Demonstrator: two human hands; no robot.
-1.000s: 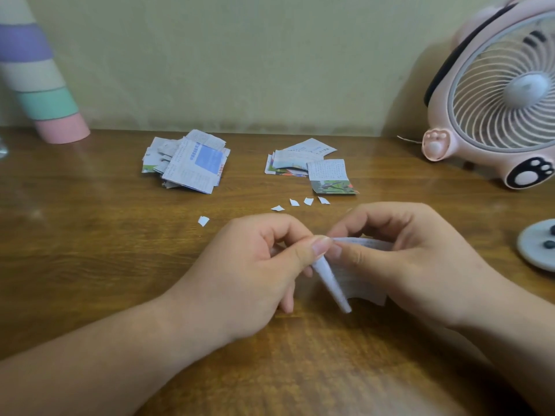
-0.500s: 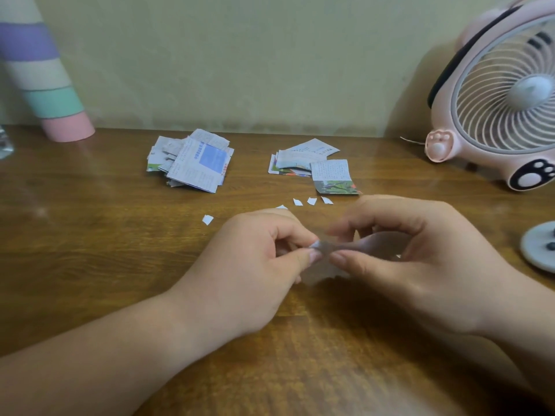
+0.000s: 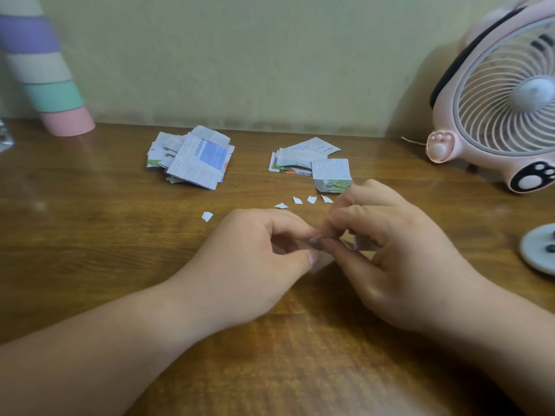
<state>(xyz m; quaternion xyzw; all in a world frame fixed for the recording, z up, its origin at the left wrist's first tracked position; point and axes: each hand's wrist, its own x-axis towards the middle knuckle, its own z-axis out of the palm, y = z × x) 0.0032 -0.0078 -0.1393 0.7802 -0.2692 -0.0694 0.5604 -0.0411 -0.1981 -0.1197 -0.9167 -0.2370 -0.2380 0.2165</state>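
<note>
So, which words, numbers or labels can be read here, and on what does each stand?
Left pile of printed paper pieces: characters beside a blue panel, too blurred to read.
Right pile of printed paper pieces: dense print, too small to read.
Pink plastic fan: paw pictures, no words.

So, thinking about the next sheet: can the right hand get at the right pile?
Probably yes. The right hand sits next to the right pile, nothing between them; but it and the left hand both pinch a paper, so it must let go first.
</note>
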